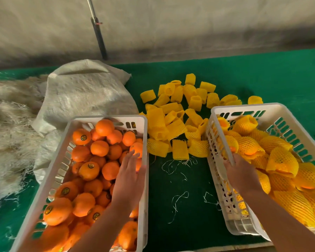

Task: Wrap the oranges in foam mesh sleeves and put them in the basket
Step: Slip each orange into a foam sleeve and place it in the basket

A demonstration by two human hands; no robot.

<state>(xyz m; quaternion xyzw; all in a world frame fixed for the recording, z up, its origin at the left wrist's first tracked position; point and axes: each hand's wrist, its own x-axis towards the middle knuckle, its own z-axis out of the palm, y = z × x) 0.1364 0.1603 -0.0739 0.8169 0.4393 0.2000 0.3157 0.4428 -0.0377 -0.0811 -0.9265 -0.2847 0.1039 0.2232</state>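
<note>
A rumpled grey woven sack [84, 95] lies at far left on the green cloth-covered table [180, 188]. Beside it, the white slotted plastic crate [145, 135] brims with bare round oranges [88, 170], firm, smooth and likely slippery, best cupped around the middle. The left hand [128, 179] reaches in with fingers nearly straight, touching fruit but gripping none. In the centre, soft yellow foam mesh sleeves [178, 115] lie heaped, light and stretchy. The right hand [241, 174] is over the white wrapped-fruit basket [218, 110]; its fingers are hidden, so I cannot tell their state.
</note>
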